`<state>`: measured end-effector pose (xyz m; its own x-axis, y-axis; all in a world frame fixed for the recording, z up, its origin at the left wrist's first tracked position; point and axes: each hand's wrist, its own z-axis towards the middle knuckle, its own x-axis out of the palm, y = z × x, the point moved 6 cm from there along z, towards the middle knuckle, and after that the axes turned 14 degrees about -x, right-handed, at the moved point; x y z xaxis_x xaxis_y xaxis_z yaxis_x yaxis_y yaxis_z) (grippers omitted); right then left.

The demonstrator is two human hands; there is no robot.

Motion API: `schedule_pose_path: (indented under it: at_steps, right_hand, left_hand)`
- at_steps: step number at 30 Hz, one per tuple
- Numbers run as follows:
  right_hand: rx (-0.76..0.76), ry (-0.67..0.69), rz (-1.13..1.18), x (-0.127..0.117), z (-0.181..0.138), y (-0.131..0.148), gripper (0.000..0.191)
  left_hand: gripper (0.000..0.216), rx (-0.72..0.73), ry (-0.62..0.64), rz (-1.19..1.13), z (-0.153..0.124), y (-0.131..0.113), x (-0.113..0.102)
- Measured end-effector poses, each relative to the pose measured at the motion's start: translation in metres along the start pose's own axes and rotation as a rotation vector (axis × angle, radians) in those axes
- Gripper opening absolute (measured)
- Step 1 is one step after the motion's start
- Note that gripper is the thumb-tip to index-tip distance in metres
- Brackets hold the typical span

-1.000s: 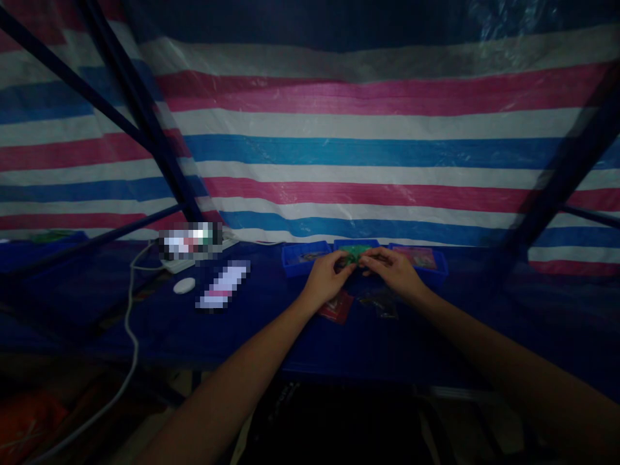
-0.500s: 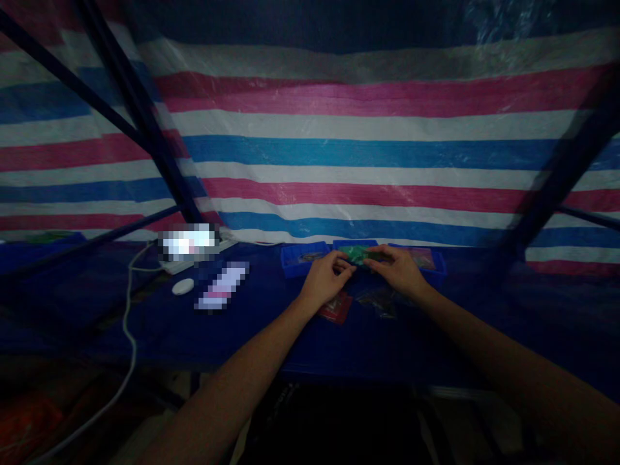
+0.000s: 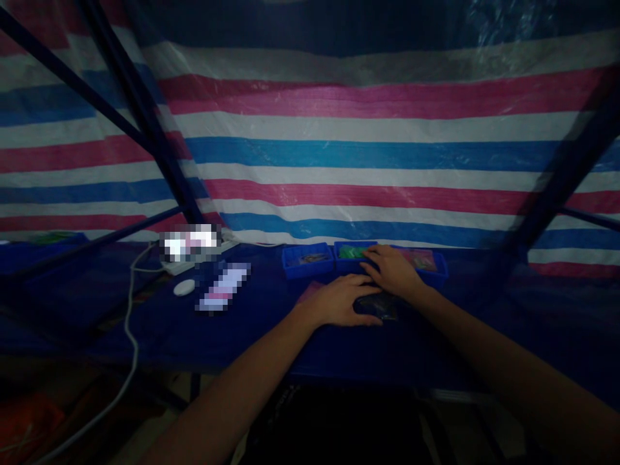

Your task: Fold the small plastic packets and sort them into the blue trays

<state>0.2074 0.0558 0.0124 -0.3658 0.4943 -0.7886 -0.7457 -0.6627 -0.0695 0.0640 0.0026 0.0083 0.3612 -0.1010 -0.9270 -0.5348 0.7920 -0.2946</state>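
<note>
My left hand (image 3: 345,301) is low over the blue table, fingers stretched and thumb apart, beside some dark, clear-wrapped packets (image 3: 385,306). It partly covers a red packet (image 3: 309,292). Just beyond it, my right hand (image 3: 396,272) has its fingers spread at the front right of the middle blue bin (image 3: 356,263), which contains green packets (image 3: 352,251). Nothing shows in either hand. To the left is a blue bin (image 3: 309,268) with small greyish items. The right blue bin (image 3: 438,274) contains reddish packets (image 3: 422,259) and is partly behind my right hand.
At the left of the table lie a blurred-out phone-like slab (image 3: 225,287), a white round object (image 3: 184,287) and a pale power strip (image 3: 181,263). A white cable (image 3: 130,323) hangs over the edge. Dark metal posts (image 3: 165,168) and striped sheeting (image 3: 339,155) stand behind.
My left hand has moved from the green packet in front of the middle bin, down and right over the dark packets, and spread. The green packet has left my fingers; my right hand has stayed near the bin.
</note>
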Motion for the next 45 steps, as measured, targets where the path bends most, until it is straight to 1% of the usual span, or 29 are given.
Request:
schedule_pose_path:
  at_steps: [3,7,10,12,16,21,26,29,35,38,41,45]
  right_hand:
    - [0.012,0.008,0.008,0.002,0.001,0.001,0.045]
    - [0.028,-0.08,0.027,-0.011,0.0,0.001,0.046]
    - [0.042,-0.124,0.023,-0.019,-0.001,0.001,0.047]
    - [0.041,-0.129,0.025,-0.02,-0.002,0.002,0.047]
    - [0.032,-0.139,0.055,-0.02,-0.002,0.006,0.044]
    - [-0.006,-0.162,0.097,-0.024,-0.003,0.011,0.042]
    - [-0.022,-0.192,0.152,-0.034,-0.004,0.017,0.036]
    - [-0.025,-0.196,0.202,-0.037,-0.004,0.022,0.036]
    - [0.043,-0.199,0.323,-0.039,-0.005,0.024,0.035]
    - [0.065,-0.179,0.413,-0.036,-0.005,0.025,0.034]
    - [0.085,-0.153,0.546,-0.028,-0.005,0.024,0.032]
    - [0.191,-0.136,0.772,-0.009,-0.009,0.018,0.035]
  left_hand:
    - [0.064,0.021,-0.021,0.042,-0.001,-0.01,-0.001]
    - [0.067,0.094,-0.05,0.058,0.001,-0.026,0.003]
    - [0.054,0.152,-0.015,0.063,0.005,-0.03,0.012]
    - [0.043,0.149,0.004,0.069,0.009,-0.026,0.015]
    - [0.031,0.062,0.012,0.068,0.011,-0.013,0.011]
    - [0.024,-0.04,-0.038,0.034,0.007,0.001,0.0]
    - [0.023,-0.126,-0.124,-0.076,0.008,0.016,-0.006]
    - [0.022,-0.182,-0.151,-0.144,0.011,0.025,-0.008]
    - [0.022,-0.272,-0.231,-0.259,0.011,0.037,-0.016]
    - [0.024,-0.315,-0.285,-0.342,0.009,0.04,-0.022]
    - [0.026,-0.342,-0.323,-0.423,0.007,0.043,-0.026]
    - [0.019,-0.379,-0.354,-0.476,0.005,0.047,-0.029]
